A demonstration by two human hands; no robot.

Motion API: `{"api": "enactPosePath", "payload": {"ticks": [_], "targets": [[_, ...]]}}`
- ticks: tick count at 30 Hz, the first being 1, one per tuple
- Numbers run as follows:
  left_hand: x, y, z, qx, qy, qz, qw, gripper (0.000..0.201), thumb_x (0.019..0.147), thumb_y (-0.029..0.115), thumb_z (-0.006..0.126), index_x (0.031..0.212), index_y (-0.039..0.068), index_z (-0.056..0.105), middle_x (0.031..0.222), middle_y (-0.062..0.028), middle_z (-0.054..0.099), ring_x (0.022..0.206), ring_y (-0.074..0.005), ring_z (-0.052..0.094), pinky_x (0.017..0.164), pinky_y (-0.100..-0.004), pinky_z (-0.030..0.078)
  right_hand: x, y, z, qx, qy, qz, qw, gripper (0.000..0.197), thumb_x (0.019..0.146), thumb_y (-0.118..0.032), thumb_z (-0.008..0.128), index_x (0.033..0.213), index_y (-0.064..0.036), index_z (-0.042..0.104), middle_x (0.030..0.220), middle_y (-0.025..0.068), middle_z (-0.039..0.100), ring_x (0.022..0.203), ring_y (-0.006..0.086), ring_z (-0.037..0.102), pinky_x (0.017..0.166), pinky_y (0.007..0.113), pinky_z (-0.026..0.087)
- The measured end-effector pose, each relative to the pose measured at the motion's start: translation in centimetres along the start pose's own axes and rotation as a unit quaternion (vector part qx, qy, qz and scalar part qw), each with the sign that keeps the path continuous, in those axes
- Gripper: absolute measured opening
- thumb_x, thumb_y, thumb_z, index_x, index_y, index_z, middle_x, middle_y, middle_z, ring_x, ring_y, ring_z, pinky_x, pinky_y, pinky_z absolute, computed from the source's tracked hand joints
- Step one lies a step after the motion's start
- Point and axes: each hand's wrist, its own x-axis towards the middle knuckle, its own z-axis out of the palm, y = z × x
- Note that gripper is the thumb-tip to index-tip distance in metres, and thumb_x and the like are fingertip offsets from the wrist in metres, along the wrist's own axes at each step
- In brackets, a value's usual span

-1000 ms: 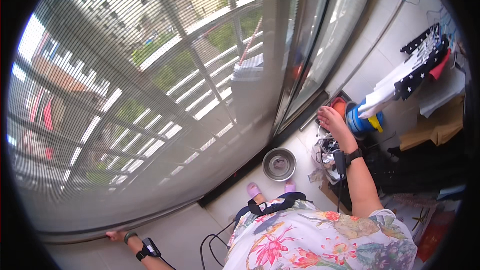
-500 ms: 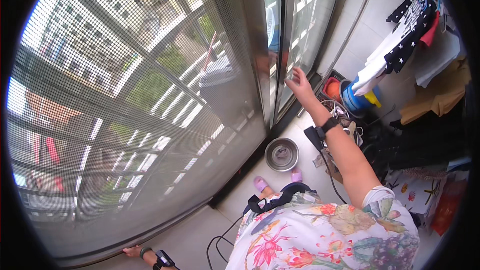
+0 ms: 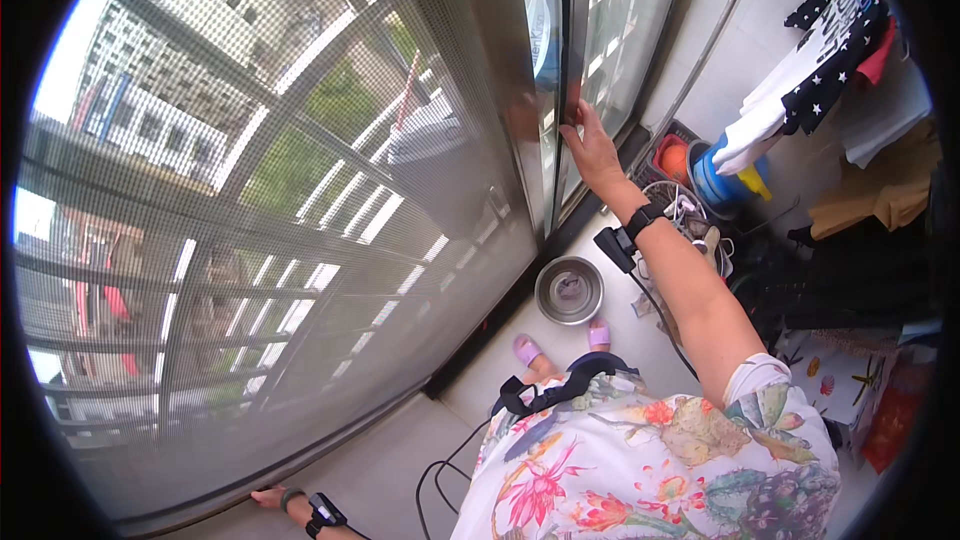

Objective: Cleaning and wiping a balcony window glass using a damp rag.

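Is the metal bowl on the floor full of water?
No, the metal bowl sits on the floor tiles near the person's feet and its inside looks bare and dry, showing only its shiny bottom.
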Motion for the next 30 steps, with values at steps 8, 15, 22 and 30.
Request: {"api": "enactPosePath", "payload": {"ticks": [8,15,22,30], "targets": [[-6.7,4.9,0.6,0.037,-0.031,-0.052,0.997,0.049,0.08,0.043,0.042,0.112,0.006,0.048,0.111,-0.0078,0.049,0.097,-0.0221,0.047,0.077,-0.0382,0.041,-0.2,0.1,0.1,0.003,0.056,-0.024,0.998,0.05,0.085,-0.017,0.052,0.127,-0.0003,0.031,0.111,0.0202,0.053,0.107,0.0316,0.05,0.089,0.036,0.039],[-7.9,5.3,0.4,0.01,-0.081,-0.044,0.996,0.042,0.082,0.04,0.041,0.106,0.007,0.051,0.102,-0.0064,0.052,0.091,-0.02,0.049,0.074,-0.036,0.04,-0.1,0.4,-0.1,0.008,0.058,0.002,0.998,0.05,0.087,-0.019,0.052,0.128,-0.0024,0.029,0.114,0.0196,0.051,0.108,0.03,0.05,0.09,0.036,0.039],[-5.7,3.2,0.9,0.033,-0.071,-0.043,0.996,0.041,0.083,0.04,0.041,0.105,0.008,0.052,0.096,-0.0036,0.055,0.086,-0.017,0.052,0.067,-0.0306,0.038,1.1,2.4,-0.8,0.01,0.031,-0.004,0.999,0.05,0.084,-0.022,0.054,0.126,-0.0039,0.033,0.112,0.0197,0.051,0.104,0.0338,0.051,0.086,0.037,0.041],[-6.3,3.5,1.5,0.018,-0.112,-0.042,0.993,0.037,0.082,0.036,0.042,0.102,0.007,0.053,0.097,-0.0029,0.055,0.088,-0.0161,0.051,0.073,-0.0305,0.038,3.4,2.5,-1.1,0.147,-0.048,-0.001,0.988,0.054,0.08,-0.024,0.061,0.124,-0.0016,0.038,0.112,0.0146,0.053,0.102,0.0229,0.053,0.088,0.033,0.04]]}}
